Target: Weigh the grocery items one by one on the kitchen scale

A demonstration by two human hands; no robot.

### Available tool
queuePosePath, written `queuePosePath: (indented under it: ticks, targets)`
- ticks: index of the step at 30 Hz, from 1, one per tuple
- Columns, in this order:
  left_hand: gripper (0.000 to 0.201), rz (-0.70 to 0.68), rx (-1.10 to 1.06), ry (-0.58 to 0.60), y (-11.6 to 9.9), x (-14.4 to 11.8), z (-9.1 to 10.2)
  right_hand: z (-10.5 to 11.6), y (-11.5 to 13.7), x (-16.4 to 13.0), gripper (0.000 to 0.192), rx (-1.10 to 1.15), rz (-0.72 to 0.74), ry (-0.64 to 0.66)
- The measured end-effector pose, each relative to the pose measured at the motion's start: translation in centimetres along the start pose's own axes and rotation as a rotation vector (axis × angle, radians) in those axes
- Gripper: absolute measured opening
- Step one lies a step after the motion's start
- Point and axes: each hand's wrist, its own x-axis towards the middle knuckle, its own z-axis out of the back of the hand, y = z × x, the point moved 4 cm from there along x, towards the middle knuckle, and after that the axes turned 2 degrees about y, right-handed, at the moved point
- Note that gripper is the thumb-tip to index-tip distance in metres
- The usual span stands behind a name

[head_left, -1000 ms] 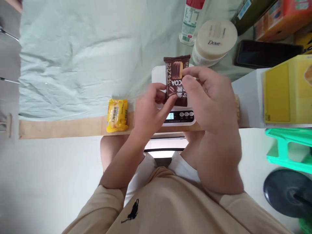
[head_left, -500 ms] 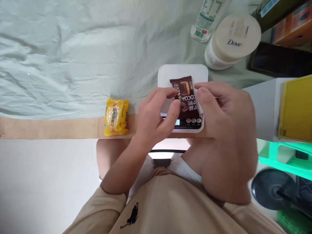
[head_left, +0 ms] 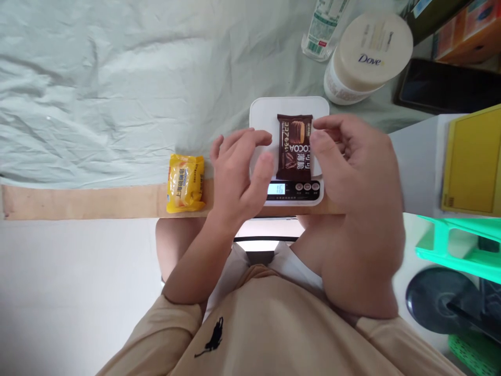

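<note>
A dark brown cocoa biscuit packet (head_left: 294, 149) lies on the white kitchen scale (head_left: 262, 110), its long side running away from me. The scale's lit display (head_left: 276, 189) shows digits that look like 16. My left hand (head_left: 240, 175) hovers at the scale's left edge, thumb and fingers apart, with a gap between it and the packet. My right hand (head_left: 356, 162) is at the packet's right side, thumb and forefinger apart and close to its edge; whether they touch it I cannot tell. Further left, a yellow snack packet (head_left: 185, 183) rests on the table's wooden edge.
Behind the scale to the right stand a Dove tub (head_left: 366, 57) and a clear bottle (head_left: 323, 31). A black phone (head_left: 450, 86) and an orange box (head_left: 464, 31) lie beyond. A yellow-topped box (head_left: 472, 162) sits right of my right hand. Pale green cloth (head_left: 117, 94) covers the table.
The cocoa packet has turned from a slant to nearly straight on the scale. My left hand has drawn away to the left, uncovering the display. The whole view has shifted slightly.
</note>
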Motion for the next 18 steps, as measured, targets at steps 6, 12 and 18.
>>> queuePosePath:
  ticks: [6, 12, 18]
  targets:
    - [0.047, 0.1, -0.002, -0.208, -0.3, 0.2, 1.9, 0.7, 0.5, 0.2, 0.017, 0.143, 0.163, -0.204]
    - [0.012, 0.085, -0.046, -0.251, 0.1, 0.3, 2.7, 0.7, 0.5, 0.4, 0.015, 0.13, 0.158, -0.244]
    - [0.028, 0.159, -0.016, 0.005, 1.0, -0.5, 1.9, 0.2, -0.6, 0.2, 0.026, -0.012, 0.037, -0.054]
